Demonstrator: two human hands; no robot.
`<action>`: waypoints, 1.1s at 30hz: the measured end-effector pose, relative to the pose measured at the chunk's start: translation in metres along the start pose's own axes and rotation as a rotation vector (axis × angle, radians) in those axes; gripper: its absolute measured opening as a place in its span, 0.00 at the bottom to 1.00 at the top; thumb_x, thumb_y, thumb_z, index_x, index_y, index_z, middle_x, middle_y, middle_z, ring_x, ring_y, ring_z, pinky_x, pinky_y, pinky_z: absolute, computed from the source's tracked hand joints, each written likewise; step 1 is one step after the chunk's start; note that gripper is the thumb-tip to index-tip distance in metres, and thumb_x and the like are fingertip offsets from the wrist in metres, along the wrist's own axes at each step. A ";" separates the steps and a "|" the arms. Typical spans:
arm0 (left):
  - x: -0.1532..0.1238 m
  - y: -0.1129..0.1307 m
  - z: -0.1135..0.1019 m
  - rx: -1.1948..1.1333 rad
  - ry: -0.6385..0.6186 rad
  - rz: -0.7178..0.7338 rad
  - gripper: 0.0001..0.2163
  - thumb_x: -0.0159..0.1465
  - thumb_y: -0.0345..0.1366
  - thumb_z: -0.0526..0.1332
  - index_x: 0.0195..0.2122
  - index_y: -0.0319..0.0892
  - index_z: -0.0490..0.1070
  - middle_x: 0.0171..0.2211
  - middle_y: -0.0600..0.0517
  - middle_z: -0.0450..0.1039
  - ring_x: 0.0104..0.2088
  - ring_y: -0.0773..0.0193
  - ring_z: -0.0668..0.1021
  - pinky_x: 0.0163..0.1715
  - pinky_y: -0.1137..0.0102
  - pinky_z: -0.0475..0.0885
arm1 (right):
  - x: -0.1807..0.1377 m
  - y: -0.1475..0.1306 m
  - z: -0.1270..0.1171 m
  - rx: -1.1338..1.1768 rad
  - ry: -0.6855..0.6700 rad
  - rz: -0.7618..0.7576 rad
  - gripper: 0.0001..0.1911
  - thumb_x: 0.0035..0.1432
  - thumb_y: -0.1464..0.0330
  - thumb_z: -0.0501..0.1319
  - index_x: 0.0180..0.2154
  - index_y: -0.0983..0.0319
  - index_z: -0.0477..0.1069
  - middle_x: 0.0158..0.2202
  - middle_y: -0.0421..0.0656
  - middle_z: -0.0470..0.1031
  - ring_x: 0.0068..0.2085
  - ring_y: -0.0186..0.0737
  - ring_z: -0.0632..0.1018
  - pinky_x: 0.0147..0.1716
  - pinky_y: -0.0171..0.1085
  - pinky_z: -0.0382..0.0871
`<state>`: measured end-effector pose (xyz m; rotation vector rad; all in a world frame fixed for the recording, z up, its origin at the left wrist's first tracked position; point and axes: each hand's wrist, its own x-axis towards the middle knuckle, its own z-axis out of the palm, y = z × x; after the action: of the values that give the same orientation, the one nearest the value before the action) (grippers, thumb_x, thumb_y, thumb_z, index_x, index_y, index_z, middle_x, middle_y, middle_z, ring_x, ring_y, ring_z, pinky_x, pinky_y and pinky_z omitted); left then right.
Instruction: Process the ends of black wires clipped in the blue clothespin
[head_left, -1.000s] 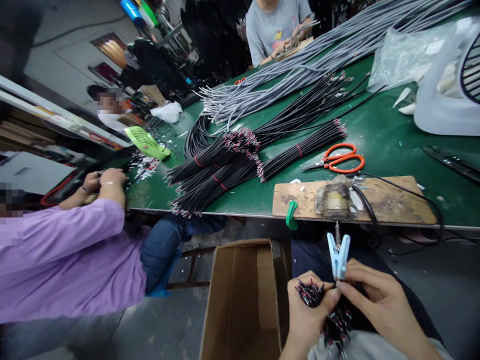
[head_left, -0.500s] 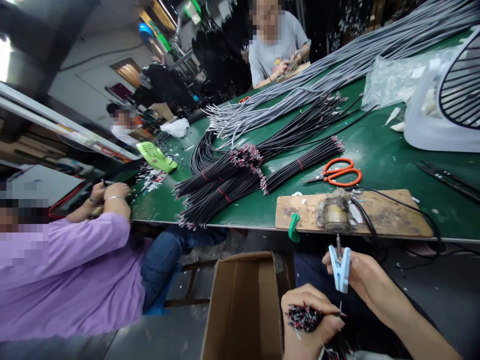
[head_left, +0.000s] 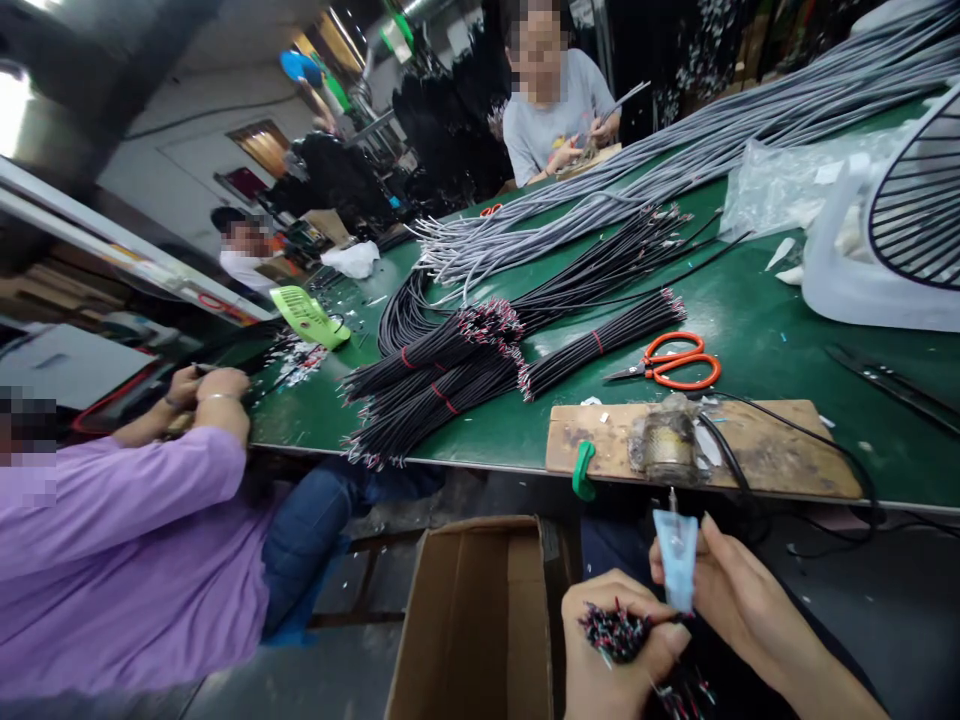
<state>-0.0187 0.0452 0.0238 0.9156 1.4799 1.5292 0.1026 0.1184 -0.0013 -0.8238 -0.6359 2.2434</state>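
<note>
My left hand (head_left: pixel 611 640) is closed around a bundle of black cables (head_left: pixel 613 632), whose red, white and black wire ends poke out above the fist. Its thumb and forefinger pinch together just under a light blue clothespin-like clip (head_left: pixel 677 560). The clip hangs on the thin metal shaft of a small motor (head_left: pixel 670 440) at the bench edge and looks smeared. Around the clip's right side and behind it is my right hand (head_left: pixel 739 590), fingers apart; the clip hides part of them. Nothing is visible in that hand.
The motor sits on a wooden board (head_left: pixel 780 440) with a green clamp (head_left: pixel 583 470). Orange-handled scissors (head_left: pixel 682 360), tied black cable bundles (head_left: pixel 420 380), grey cables (head_left: pixel 510 235) and a fan (head_left: pixel 847 270) lie beyond. A cardboard box (head_left: pixel 472 620) stands left of my hands. Co-workers sit left and opposite.
The clip has gone from a sharp V shape to a smeared, filled-in shape. My right hand has shifted slightly down. The person opposite now holds up a grey cable.
</note>
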 end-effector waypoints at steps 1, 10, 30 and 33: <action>0.000 0.000 -0.001 0.007 -0.001 0.005 0.05 0.46 0.26 0.71 0.22 0.42 0.80 0.21 0.51 0.79 0.23 0.64 0.76 0.28 0.72 0.70 | 0.000 0.003 -0.007 -0.009 -0.003 -0.006 0.24 0.58 0.49 0.58 0.32 0.62 0.79 0.25 0.43 0.74 0.29 0.39 0.72 0.33 0.39 0.67; -0.026 -0.020 -0.007 -0.065 -0.063 -0.277 0.18 0.52 0.50 0.70 0.23 0.39 0.71 0.19 0.52 0.73 0.19 0.66 0.74 0.26 0.69 0.72 | -0.023 0.000 -0.027 -0.743 -0.051 -0.288 0.10 0.60 0.63 0.63 0.29 0.60 0.76 0.30 0.42 0.74 0.35 0.41 0.75 0.36 0.36 0.68; -0.032 -0.028 -0.009 -0.185 -0.029 -0.314 0.17 0.51 0.47 0.71 0.24 0.38 0.70 0.21 0.55 0.69 0.14 0.73 0.70 0.13 0.77 0.68 | -0.032 0.000 -0.014 -0.993 -0.141 -0.702 0.10 0.60 0.76 0.60 0.38 0.57 0.75 0.32 0.43 0.76 0.35 0.43 0.74 0.39 0.43 0.66; -0.030 -0.029 -0.011 -0.106 -0.068 -0.281 0.18 0.53 0.50 0.69 0.24 0.39 0.70 0.20 0.54 0.69 0.16 0.71 0.71 0.14 0.77 0.67 | -0.030 -0.002 -0.015 -0.996 -0.197 -0.767 0.13 0.58 0.79 0.60 0.40 0.56 0.76 0.32 0.44 0.76 0.34 0.43 0.73 0.36 0.42 0.67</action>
<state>-0.0145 0.0134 -0.0049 0.6601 1.3984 1.3432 0.1313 0.1013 0.0011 -0.6060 -1.8621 1.2330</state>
